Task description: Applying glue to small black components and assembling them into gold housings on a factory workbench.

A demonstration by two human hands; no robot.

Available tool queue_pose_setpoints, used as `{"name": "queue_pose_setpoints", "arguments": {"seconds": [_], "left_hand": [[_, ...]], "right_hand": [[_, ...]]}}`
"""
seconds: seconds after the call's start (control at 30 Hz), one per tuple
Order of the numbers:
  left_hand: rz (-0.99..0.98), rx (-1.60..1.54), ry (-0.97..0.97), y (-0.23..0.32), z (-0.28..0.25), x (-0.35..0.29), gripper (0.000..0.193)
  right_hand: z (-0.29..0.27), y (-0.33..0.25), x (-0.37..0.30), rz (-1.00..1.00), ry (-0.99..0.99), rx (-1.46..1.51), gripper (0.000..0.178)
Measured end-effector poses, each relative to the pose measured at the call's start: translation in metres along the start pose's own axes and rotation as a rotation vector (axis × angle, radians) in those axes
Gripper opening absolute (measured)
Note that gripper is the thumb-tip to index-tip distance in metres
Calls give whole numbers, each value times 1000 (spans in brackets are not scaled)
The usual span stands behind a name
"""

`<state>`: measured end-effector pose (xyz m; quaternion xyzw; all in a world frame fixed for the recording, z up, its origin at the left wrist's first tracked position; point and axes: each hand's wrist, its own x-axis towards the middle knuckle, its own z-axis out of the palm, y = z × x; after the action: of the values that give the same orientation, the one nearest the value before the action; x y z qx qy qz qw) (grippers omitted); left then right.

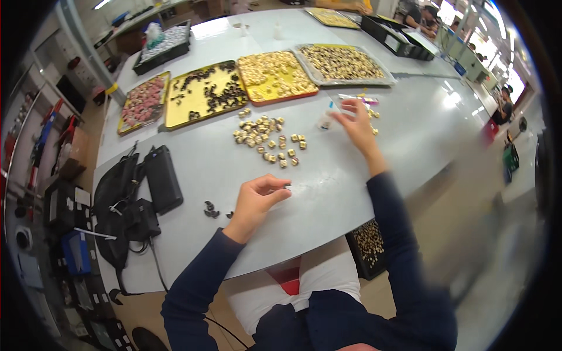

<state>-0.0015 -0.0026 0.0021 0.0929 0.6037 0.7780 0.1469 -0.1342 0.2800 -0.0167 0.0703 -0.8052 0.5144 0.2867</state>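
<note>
A small dark piece [287, 186] is pinched between the thumb and fingers of my left hand [260, 200], held above the grey table near its front edge. Farther off to the right, my right hand [356, 121] has thumb and fingers apart. Its fingertips are right at a small translucent bottle [325, 121] with a blue tip; whether they touch it is hard to see. Between and beyond my hands lies a loose pile of small gold-and-dark pieces [257, 132]. A few curved black pieces [211, 209] rest left of my left hand, with another partly hidden behind my wrist.
Trays line the table's far side: pink pieces [143, 102], black pieces on yellow [186, 111], gold pieces [278, 96], mixed pieces [380, 78]. A black pouch [111, 205] and power bank [164, 178] with cables lie left. Below the edge sits a bin [364, 270]. Other people work farther back.
</note>
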Motion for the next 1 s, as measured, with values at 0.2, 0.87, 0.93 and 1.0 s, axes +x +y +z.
{"name": "queue_pose_setpoints", "arguments": {"seconds": [0.2,0.87,0.93,1.0], "left_hand": [[-60,10,-16,4,3,-1,10],[12,28,63,8,-3,-1,13],[71,89,71,9,-2,1,13],[92,71,93,11,-1,2,13]], "right_hand": [[-52,40,13,-45,304,-650,32],[-46,17,23,104,407,-157,17],[-46,-2,21,59,319,178,19],[-40,-33,16,5,263,273,18]]}}
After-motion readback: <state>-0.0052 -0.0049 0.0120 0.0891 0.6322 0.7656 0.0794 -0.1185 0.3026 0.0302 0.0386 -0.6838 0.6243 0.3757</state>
